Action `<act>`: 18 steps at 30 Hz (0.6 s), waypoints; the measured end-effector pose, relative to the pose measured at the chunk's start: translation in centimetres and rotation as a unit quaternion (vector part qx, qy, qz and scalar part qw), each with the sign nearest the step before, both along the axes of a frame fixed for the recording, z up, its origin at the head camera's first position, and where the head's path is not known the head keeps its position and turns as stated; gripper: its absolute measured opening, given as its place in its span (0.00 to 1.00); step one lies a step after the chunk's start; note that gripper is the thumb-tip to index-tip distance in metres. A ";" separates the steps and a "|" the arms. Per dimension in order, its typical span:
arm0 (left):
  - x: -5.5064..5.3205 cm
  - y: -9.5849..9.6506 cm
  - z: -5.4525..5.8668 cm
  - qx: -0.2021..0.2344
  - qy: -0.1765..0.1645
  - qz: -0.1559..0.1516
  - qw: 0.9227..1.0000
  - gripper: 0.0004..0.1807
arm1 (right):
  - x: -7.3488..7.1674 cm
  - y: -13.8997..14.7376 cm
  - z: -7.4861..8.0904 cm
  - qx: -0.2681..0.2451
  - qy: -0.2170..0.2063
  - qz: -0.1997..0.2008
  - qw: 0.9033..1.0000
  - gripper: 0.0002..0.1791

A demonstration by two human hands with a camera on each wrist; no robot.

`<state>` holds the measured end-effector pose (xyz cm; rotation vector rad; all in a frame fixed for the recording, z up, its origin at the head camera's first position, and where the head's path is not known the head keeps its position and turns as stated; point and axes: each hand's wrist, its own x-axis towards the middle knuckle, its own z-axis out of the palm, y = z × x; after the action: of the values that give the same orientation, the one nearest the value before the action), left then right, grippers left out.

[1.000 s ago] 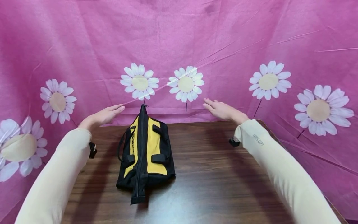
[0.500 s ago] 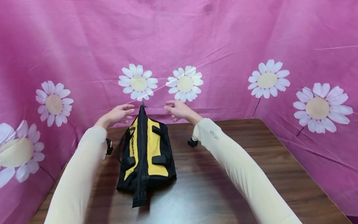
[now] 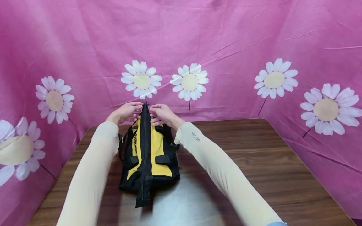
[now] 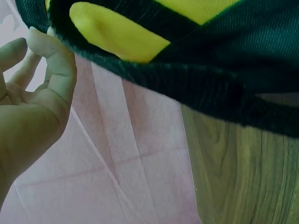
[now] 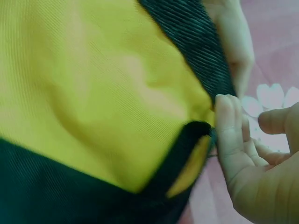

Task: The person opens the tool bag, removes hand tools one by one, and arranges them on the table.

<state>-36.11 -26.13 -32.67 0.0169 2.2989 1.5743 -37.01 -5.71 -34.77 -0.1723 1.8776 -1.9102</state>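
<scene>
A black and yellow zippered tool bag (image 3: 156,147) lies on the table, its zip running lengthwise along the top. At its far end my left hand (image 3: 128,112) reaches the left side of the zipper strip. My right hand (image 3: 165,115) rests its fingertips against the yellow panel on the other side. In the right wrist view, the fingers (image 5: 230,128) touch the black strip's end while the thumb stands apart. The left wrist view has the left fingers (image 4: 53,58) at the bag's black edge, thumb apart. A small zip pull (image 3: 146,104) shows between both hands.
The brown wooden table (image 3: 240,157) extends around the bag. A pink cloth (image 3: 226,37) printed with white daisies hangs behind it and along both sides. Two black carry loops (image 3: 163,159) stick out from the bag's right side.
Both hands have come inward from wide apart to meet at the far end of the bag. The right hand travelled farther, moving left. The bag has hardly moved.
</scene>
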 end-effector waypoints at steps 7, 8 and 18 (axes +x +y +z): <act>-0.5 0.7 -0.2 0.003 -0.017 -0.005 1.000 0.29 | 0.0 -1.6 -0.8 -0.053 -0.005 -0.044 0.998 0.20; -0.6 0.7 -0.2 0.002 -0.020 -0.006 1.000 0.29 | 0.0 -1.8 -0.7 -0.057 -0.009 -0.050 0.997 0.20; -0.8 1.5 0.1 -0.017 -0.019 0.005 1.000 0.28 | -0.2 -3.4 0.0 -0.035 0.007 -0.130 0.991 0.10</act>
<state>-36.92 -24.68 -32.59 -0.0322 2.2985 1.5272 -37.18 -9.09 -34.77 0.0404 1.9218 -2.1514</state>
